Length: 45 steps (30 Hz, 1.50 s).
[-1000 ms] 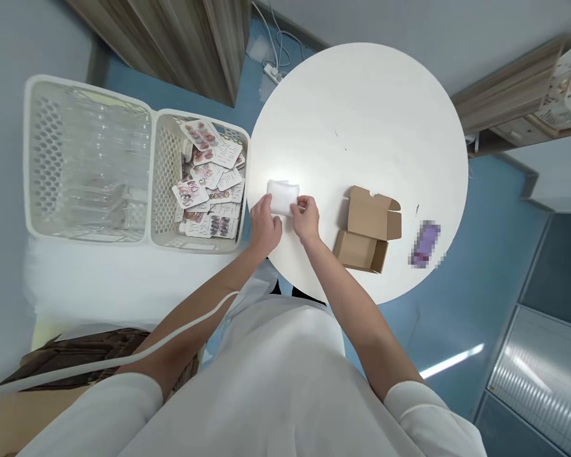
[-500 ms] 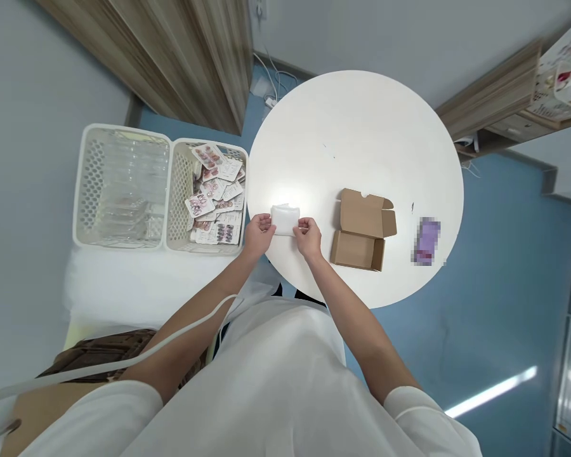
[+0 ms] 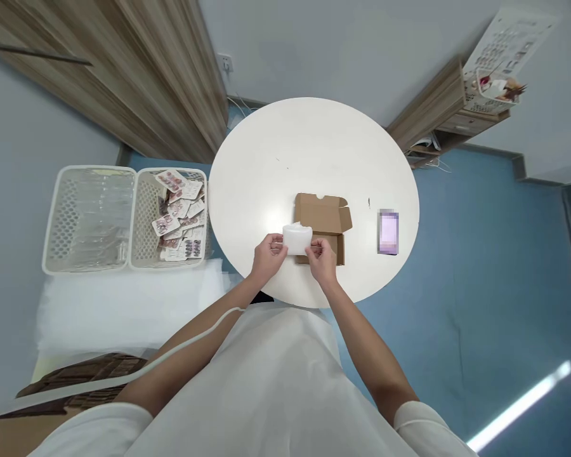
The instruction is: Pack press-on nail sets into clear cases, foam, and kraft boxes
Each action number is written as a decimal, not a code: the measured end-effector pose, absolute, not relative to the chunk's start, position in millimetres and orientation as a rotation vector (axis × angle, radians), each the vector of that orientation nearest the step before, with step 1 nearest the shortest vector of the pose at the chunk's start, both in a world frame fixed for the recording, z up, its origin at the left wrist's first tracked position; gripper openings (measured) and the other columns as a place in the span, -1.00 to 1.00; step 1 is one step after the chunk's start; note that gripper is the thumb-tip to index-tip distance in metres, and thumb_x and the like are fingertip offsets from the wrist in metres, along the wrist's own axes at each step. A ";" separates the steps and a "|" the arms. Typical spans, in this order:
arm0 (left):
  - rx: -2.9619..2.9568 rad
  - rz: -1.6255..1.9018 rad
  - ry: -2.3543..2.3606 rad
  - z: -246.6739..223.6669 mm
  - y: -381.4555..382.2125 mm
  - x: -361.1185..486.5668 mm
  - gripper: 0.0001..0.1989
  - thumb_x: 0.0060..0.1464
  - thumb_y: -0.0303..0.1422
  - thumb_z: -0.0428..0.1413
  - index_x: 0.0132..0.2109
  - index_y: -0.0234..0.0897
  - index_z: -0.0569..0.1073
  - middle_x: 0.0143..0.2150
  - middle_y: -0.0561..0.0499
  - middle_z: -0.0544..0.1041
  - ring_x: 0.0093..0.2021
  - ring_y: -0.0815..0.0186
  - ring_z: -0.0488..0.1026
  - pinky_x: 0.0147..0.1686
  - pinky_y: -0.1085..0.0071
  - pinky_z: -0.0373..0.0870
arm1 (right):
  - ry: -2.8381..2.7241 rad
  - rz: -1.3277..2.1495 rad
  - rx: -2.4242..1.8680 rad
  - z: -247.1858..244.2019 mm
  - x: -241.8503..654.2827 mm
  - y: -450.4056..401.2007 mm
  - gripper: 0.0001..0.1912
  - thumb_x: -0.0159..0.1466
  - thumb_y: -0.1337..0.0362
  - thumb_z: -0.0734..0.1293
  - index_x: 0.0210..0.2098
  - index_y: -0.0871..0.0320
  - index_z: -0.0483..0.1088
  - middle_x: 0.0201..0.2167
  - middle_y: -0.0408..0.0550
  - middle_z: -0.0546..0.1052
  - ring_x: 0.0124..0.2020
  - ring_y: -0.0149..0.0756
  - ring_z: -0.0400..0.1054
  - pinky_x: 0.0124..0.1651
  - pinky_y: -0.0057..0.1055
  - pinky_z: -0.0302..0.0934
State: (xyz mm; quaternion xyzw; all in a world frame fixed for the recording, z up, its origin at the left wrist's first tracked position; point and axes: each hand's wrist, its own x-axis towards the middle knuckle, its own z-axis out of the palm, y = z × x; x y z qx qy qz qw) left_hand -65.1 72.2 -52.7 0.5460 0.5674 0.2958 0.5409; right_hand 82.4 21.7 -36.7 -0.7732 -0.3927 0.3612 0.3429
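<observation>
Between my two hands is a small packet wrapped in white foam sheet (image 3: 297,240), its upper edge slightly loose. My left hand (image 3: 269,257) pinches the packet's left end, and my right hand (image 3: 322,259) pinches the right end. The packet hangs in front of an open brown cardboard box (image 3: 320,213), covering part of the box's lower tray. The box's lid is folded back away from me, with a side flap sticking out to the right. What lies inside the foam is hidden.
On the round white table (image 3: 295,143), a pixelated purple phone-like object (image 3: 388,232) lies to the right. At left stand a white basket (image 3: 145,190) of cards with press-on nails and another basket (image 3: 57,216) of clear plastic cases. White sheets (image 3: 124,311) are stacked below them.
Both hands have carried the foam packet rightward from the table's left side to the box, raising it in front of the box's tray. My view has shifted, too.
</observation>
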 end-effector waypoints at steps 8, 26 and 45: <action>1.533 0.505 1.311 -51.2 57.4 -7.3 -0.65 -0.04 -0.40 0.03 -0.05 -0.19 0.26 -0.27 0.02 0.46 -0.36 0.35 0.44 -0.31 0.37 0.42 | -1.262 0.912 -2.150 -42.4 144.1 3.1 -0.90 0.12 0.30 0.16 -0.34 0.09 0.22 -0.41 -0.15 0.40 -0.42 -0.34 0.30 -0.33 -0.37 0.17; 2.041 -0.098 1.483 -54.1 51.7 13.5 -0.53 0.01 -0.34 0.01 0.10 -0.32 0.21 -0.22 -0.11 0.37 -0.22 0.17 0.37 -0.26 0.31 0.32 | -1.450 1.084 -1.779 -63.1 178.6 -4.6 -0.71 0.13 0.31 0.22 -0.12 0.11 0.28 -0.07 0.03 0.29 -0.39 -0.38 0.28 -0.25 -0.31 0.26; 1.033 0.452 1.353 -57.8 136.3 -8.1 -0.29 0.05 0.12 -0.37 0.04 -0.27 0.33 0.00 -0.14 0.39 -0.06 0.20 0.37 -0.10 0.22 0.28 | -0.501 1.768 -1.426 -78.6 243.7 70.1 -0.42 0.10 -0.24 0.09 -0.15 0.03 0.34 -0.33 -0.13 0.46 -0.44 -0.40 0.29 -0.53 -0.49 0.07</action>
